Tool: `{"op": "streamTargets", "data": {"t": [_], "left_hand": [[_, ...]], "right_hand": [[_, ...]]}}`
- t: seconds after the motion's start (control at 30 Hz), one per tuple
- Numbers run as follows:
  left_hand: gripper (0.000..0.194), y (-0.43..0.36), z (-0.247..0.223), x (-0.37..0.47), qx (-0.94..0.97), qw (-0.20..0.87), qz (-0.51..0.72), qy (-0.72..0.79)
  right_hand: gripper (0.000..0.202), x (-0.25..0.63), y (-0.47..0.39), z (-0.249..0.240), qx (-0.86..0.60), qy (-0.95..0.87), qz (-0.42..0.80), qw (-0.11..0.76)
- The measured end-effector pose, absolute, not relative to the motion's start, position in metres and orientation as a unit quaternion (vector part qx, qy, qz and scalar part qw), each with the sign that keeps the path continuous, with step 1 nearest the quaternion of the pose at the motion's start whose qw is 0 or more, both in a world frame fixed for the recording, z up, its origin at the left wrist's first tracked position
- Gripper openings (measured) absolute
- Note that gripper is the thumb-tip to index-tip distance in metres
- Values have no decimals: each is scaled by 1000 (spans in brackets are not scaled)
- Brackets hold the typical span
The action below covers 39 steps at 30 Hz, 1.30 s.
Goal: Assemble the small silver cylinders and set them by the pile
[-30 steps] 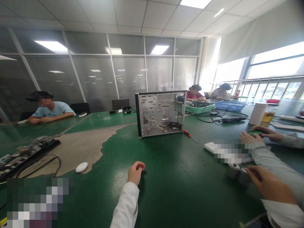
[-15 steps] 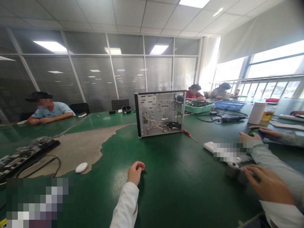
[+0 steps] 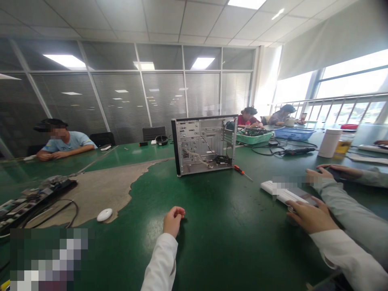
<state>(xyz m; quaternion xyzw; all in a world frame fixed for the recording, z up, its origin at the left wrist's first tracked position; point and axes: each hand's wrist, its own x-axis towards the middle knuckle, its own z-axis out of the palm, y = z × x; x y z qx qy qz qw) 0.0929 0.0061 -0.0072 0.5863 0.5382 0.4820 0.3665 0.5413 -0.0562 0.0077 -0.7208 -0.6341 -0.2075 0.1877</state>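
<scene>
My left hand [image 3: 174, 221] rests on the green table with its fingers curled in and nothing visible in them. To the right, my right hand [image 3: 312, 215] is wrapped over the top of a small grey cylinder [image 3: 292, 220], most of which it hides. Just beyond its fingers lie a long white case [image 3: 277, 192] and a blurred grey object. Farther off, an open computer case [image 3: 206, 145] stands upright with its bare metal inside and loose cables showing. An orange-handled screwdriver [image 3: 239, 169] lies at its right corner.
Beside my right arm, another person's grey-sleeved arms [image 3: 348, 202] hold a dark phone-like object. A white bottle [image 3: 330, 143], cables, a green basket [image 3: 254, 138] and a blue basket [image 3: 294, 134] stand behind. At left are a white round object [image 3: 104, 215] and electronic parts [image 3: 33, 200].
My right hand has moved left and forward and now covers the grey cylinder. My left hand stays in place. The neighbouring person's phone-like object has tilted slightly.
</scene>
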Motion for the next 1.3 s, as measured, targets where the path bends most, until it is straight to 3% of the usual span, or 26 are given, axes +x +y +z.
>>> {"op": "streamTargets", "data": {"t": [0.13, 0.5, 0.77, 0.9, 1.13, 1.3], "left_hand": [[20, 8, -8, 94, 579, 373, 489, 535], [20, 7, -8, 92, 573, 384, 492, 531], [26, 8, -7, 91, 582, 386, 486, 526], [26, 7, -8, 92, 616, 355, 475, 518], [22, 5, -5, 95, 622, 348, 462, 528], [24, 5, -5, 96, 632, 357, 454, 517]], "right_hand": [[23, 500, -53, 19, -651, -727, -165, 142], [40, 286, -30, 33, -444, -843, 66, 296], [85, 237, 6, 0, -377, -787, 278, 402], [76, 248, 1, 3, -358, -761, 310, 443], [41, 253, -10, 15, -330, -800, 248, 436], [37, 251, -10, 18, -339, -795, 256, 434]]}}
